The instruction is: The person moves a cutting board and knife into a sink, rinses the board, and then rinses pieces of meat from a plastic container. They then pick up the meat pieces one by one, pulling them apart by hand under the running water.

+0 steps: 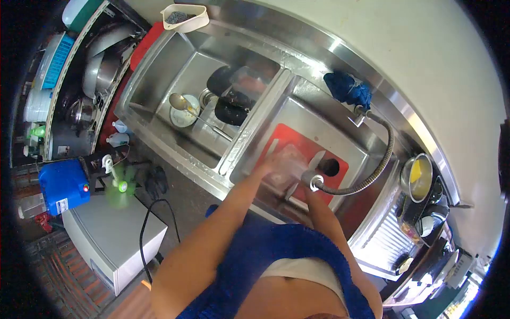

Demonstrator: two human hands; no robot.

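My left hand [272, 162] is over the red board [280, 135] in the right sink basin, blurred by water spray. A flexible metal hose [383, 154] ends in a spray head [312, 181] pointing at the board. My right hand is mostly hidden behind the spray head, with its forearm [320, 208] showing below. A clear, blurred item [289, 159] lies in the spray beside my left hand. A knife-like blade [317, 158] and a dark round item [330, 167] rest on the board's right part.
In the left basin are a ladle [179, 101], a white bowl [183, 118], black containers [231, 114] and clear plastic. A blue cloth [348, 89] hangs by the tap. A metal bowl [423, 186] stands at the right. A blue jug [64, 183] sits on a grey-topped cabinet [114, 228] at the left.
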